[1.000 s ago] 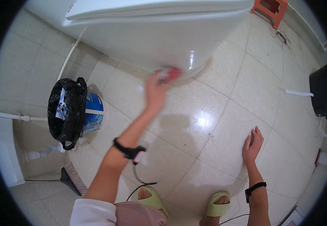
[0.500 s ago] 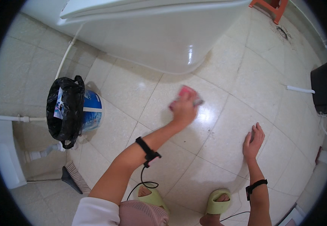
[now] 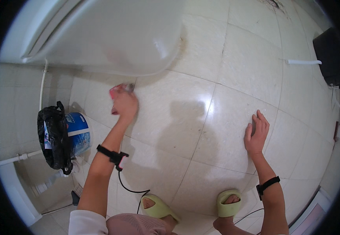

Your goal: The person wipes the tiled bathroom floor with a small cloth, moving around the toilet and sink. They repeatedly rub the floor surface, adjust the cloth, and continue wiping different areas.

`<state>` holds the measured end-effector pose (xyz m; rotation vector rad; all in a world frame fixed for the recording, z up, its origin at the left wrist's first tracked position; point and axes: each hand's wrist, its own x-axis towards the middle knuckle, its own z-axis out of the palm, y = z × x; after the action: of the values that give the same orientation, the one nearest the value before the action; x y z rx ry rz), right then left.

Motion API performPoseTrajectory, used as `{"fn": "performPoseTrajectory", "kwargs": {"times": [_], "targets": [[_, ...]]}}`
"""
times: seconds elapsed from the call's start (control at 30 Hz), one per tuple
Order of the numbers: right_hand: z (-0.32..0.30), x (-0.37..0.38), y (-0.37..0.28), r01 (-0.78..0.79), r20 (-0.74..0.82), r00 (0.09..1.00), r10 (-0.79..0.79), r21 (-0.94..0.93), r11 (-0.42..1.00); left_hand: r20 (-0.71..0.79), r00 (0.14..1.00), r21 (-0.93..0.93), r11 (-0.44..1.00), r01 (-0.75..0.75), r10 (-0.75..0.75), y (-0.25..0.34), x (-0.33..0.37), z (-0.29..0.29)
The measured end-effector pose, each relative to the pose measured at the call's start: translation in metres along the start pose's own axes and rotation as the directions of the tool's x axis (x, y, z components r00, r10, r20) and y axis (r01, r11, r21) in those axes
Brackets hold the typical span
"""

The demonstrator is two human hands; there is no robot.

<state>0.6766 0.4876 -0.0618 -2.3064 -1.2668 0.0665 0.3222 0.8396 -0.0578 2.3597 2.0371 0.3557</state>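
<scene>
My left hand (image 3: 125,105) presses a folded red-and-grey cloth (image 3: 115,92) onto the pale tiled floor (image 3: 170,90), just below the curved base of a white fixture. Its fingers are closed over the cloth and slightly smeared by motion. Off to the right, my right hand (image 3: 258,135) holds nothing; its fingers stretch forward, slightly apart, above the tiles. Whether that hand touches the floor I cannot tell.
A smooth white bathroom fixture (image 3: 127,51) fills the upper left. Left of my left arm stands a blue bucket (image 3: 78,133) with a black bag (image 3: 56,147) over it. At the right are a black bin-like box (image 3: 332,58) and a white pipe (image 3: 305,62).
My left hand has swept left across the floor with the cloth, toward the bucket. The view has shifted too; my right hand remains outstretched at the right.
</scene>
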Motion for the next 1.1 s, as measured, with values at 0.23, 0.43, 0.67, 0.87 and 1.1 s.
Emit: {"fn": "performPoseTrajectory", "kwargs": {"times": [0.23,0.43,0.67,0.87,1.1], "targets": [[0.000,0.002,-0.002,0.008,0.028,1.000,-0.006,-0.053,0.999,0.144,0.964,0.273,0.927,-0.256,0.224,0.135,-0.004,0.036],[-0.001,0.001,0.000,0.021,0.029,0.999,-0.019,-0.054,0.998,0.296,0.920,0.209,0.923,-0.324,0.256,0.130,0.003,0.028],[-0.001,0.004,-0.001,0.035,0.020,0.999,-0.034,-0.036,0.999,0.067,0.882,-0.071,0.884,-0.463,0.467,0.155,-0.018,0.029],[-0.002,0.001,0.000,-0.002,0.037,0.999,0.002,-0.018,1.000,0.109,0.931,-0.242,0.918,-0.314,0.348,0.234,0.044,0.061],[-0.003,0.000,0.004,-0.003,0.036,0.999,0.002,0.019,1.000,-0.044,0.797,-0.585,0.632,-0.509,0.602,0.279,0.043,0.000]]}}
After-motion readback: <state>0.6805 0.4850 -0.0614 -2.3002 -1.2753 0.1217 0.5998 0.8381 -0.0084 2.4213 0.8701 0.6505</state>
